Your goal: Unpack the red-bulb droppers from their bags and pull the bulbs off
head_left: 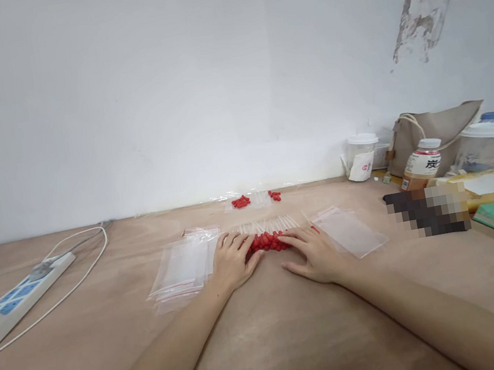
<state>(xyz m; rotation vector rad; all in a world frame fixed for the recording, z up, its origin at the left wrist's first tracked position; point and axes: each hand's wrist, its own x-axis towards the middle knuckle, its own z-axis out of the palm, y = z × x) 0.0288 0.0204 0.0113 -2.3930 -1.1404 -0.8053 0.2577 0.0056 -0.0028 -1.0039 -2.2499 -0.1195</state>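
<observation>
The row of red-tipped sticks (pixel 269 232) lies on the table (pixel 273 333) straight ahead of the person, red ends toward them, pale shafts fanned toward the wall. The left hand (pixel 234 259) rests palm down at the row's left end, fingers loosely together and touching the red tips; the right hand (pixel 314 253) mirrors it at the row's right end, flat, fingers extended. Neither pinches anything; both merely bracket the row.

Just left of the row sits a stack of small clear bags (pixel 183 269), partly under the left wrist; just right of the row lies a single clear bag (pixel 348 232); beyond the row, near the wall, a second batch of sticks (pixel 254 199) rests on clear plastic.

The risks, as I judge them: uneven pressure from the two hands could skew the row or roll sticks over one another, since they are thin and round; the left wrist could drag the slippery bags (they look loosely piled) and scatter them; a push away from the person could shove the row toward the second batch and mix the two.
</observation>
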